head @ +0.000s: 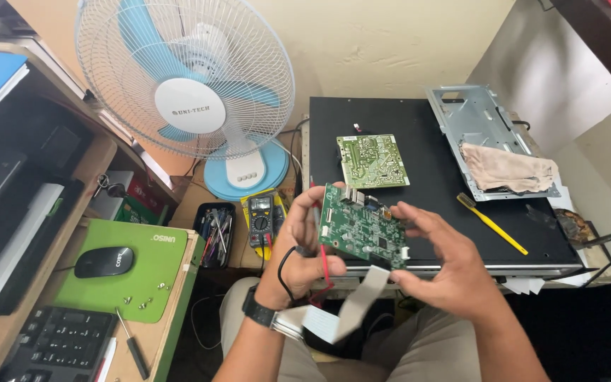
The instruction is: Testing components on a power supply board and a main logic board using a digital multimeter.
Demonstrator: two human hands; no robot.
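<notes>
Nearest the camera, the person sits with both forearms raised over the lap. A flat grey ribbon cable (348, 308) hangs from the underside of the small green circuit board (362, 228), drooping between the wrists, likely why the board is kept lifted and not set down. Left hand (304, 244) grips the board's left edge, fingers curled behind it and thumb on the front, so the component side faces the eyes. It also seems to pinch a thin red-handled tool (322, 247) along the palm, and a black cord loops near that wrist above a dark watch (257, 309). Right hand (441, 269) cups the board's right and lower edge, fingers spread and lightly bent, touching the rim only, keeping off the parts. The board is held in the air just in front of the desk's near edge.

To the left, a green mouse mat (146, 272) carries a black mouse (104, 262) and loose screws (143, 301), with a small screwdriver (133, 346) and a keyboard (58, 346) near it. A tray of tools (215, 233) and a yellow multimeter (262, 216) sit within reach.

Beyond, on the desk, a black panel (433, 177) lies flat as a work surface, bearing a second green board (373, 160), a yellow brush (493, 225), and a metal shield plate (479, 124) with a cloth (509, 170) on it. A fan (185, 81) stands behind.
</notes>
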